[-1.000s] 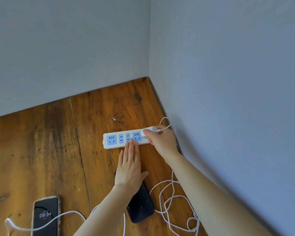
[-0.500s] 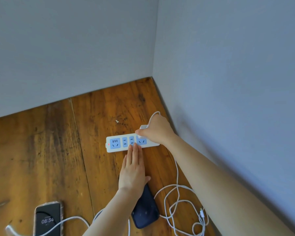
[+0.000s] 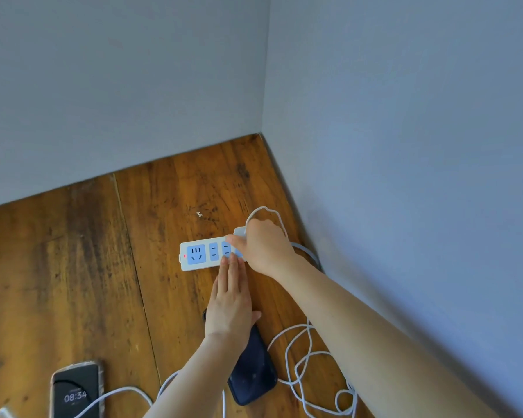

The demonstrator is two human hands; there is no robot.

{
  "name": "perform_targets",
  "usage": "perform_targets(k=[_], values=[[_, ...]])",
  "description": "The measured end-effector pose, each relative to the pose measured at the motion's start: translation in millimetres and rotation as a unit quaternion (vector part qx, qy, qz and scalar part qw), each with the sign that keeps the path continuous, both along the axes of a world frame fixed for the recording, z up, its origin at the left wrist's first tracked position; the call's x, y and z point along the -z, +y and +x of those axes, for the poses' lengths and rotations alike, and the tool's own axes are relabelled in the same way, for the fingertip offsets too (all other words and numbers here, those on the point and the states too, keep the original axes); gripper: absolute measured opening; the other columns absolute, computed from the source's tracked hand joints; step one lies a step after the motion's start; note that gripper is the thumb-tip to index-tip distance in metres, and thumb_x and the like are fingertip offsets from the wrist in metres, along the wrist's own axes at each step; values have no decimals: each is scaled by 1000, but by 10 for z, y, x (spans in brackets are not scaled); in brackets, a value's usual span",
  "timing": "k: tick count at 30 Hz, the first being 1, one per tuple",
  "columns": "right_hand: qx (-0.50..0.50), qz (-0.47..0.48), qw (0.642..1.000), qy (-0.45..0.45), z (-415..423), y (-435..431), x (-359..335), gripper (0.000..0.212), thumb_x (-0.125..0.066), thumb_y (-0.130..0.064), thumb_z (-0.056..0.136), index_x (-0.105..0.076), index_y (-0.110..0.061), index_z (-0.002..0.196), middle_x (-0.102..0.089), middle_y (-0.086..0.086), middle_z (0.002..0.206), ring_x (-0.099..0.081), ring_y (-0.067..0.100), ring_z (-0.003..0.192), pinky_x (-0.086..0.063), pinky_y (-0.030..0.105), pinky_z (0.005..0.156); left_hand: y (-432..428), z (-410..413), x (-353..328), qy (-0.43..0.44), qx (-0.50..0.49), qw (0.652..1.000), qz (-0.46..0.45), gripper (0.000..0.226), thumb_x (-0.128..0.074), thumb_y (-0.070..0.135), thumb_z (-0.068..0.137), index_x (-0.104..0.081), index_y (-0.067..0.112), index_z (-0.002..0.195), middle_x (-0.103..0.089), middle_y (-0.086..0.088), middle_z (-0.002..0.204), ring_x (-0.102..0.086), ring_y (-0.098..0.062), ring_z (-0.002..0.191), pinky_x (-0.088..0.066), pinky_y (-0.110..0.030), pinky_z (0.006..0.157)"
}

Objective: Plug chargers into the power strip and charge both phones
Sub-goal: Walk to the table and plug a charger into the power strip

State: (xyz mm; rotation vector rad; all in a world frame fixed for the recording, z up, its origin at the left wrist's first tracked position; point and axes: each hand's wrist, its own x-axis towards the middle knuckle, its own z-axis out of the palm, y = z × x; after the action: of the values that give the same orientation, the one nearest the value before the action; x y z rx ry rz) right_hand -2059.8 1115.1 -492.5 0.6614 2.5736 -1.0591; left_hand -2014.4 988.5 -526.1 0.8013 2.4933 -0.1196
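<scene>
- Head view: the power strip (image 3: 207,254) is light and slides easily, so it needs pressing down. The charger (image 3: 240,231) is rigid; I would hold its sides.
- Left hand (image 3: 230,303) is flat, its fingers (image 3: 232,267) extended together, tips on the strip's near edge.
- Right hand (image 3: 261,247) is closed around the charger, above the right socket; its cable (image 3: 296,351) trails behind the wrist.

The right hand (image 3: 261,247), which a second ago held the white charger (image 3: 239,231) off the right end of the power strip (image 3: 200,257), now presses it over the rightmost socket.
</scene>
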Motion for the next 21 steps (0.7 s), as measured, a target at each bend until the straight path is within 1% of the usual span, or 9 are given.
perform_targets(k=[2, 3, 5, 8, 10, 14, 17, 19, 21], values=[[-3, -14, 1000, -8, 32, 10, -9, 37, -50, -43, 94, -58, -8, 102, -71, 9, 107, -68, 19, 77, -43, 15, 50, 0, 6, 7, 1, 0, 1000, -1, 98, -51, 47, 92, 18, 5, 147, 17, -17, 159, 19, -34, 144, 4, -43, 115], [1, -17, 1000, -9, 43, 18, -16, 37, -50, -43, 94, -58, -8, 103, -70, 9, 108, -68, 19, 79, -45, 15, 51, 2, 7, 9, 0, -2, 1000, -1, 98, -51, 47, 91, 19, 5, 147, 17, -17, 159, 19, -34, 144, 4, -43, 116], [15, -20, 1000, -5, 59, 30, -29, 34, -54, -42, 92, -59, -10, 101, -71, 8, 107, -67, 17, 75, -49, 16, 53, 7, 8, 7, -3, -7, 1000, 0, 99, -52, 47, 91, 19, 5, 146, 18, -16, 159, 20, -34, 144, 2, -42, 116], [32, -20, 999, 2, 61, 30, -46, 32, -59, -42, 90, -61, -11, 97, -72, 7, 104, -67, 16, 71, -49, 16, 52, 12, 5, -2, -2, -6, 1000, -1, 99, -52, 47, 91, 18, 5, 147, 17, -16, 159, 19, -34, 145, 3, -42, 116], [37, -13, 999, 1, 54, 17, -61, 32, -60, -42, 89, -60, -12, 97, -72, 7, 104, -68, 17, 72, -50, 17, 54, 14, 2, -9, -1, -3, 1000, -1, 99, -52, 47, 91, 17, 5, 147, 16, -16, 160, 18, -34, 145, 5, -42, 115], [22, 22, 1000, 0, 12, -71, -57, 29, -63, -39, 87, -58, -11, 96, -71, 8, 104, -69, 20, 80, -56, 25, 64, 11, 2, -14, 1, -5, 1000, 4, 99, -55, 47, 89, 13, 7, 150, 10, -15, 161, 15, -33, 146, 7, -41, 114], [29, 23, 999, 2, -2, -87, -50, 31, -64, -39, 87, -59, -11, 100, -71, 9, 105, -69, 22, 80, -59, 28, 68, 0, -6, -6, 5, -4, 1000, 7, 100, -55, 48, 89, 12, 9, 151, 10, -14, 161, 16, -33, 146, 9, -40, 110], [33, 22, 999, -4, 14, -87, -45, 33, -63, -40, 87, -59, -11, 102, -71, 9, 107, -69, 23, 82, -60, 31, 71, -11, -3, 1, 3, -2, 1000, 5, 100, -55, 49, 89, 13, 8, 151, 11, -13, 161, 16, -32, 146, 8, -40, 112], [31, 32, 999, -4, 9, -86, -45, 33, -64, -40, 87, -60, -10, 102, -71, 9, 107, -69, 23, 82, -60, 32, 70, -17, -8, 8, 5, -1, 1000, 3, 100, -54, 50, 89, 13, 8, 151, 10, -13, 161, 15, -33, 146, 5, -41, 114]])
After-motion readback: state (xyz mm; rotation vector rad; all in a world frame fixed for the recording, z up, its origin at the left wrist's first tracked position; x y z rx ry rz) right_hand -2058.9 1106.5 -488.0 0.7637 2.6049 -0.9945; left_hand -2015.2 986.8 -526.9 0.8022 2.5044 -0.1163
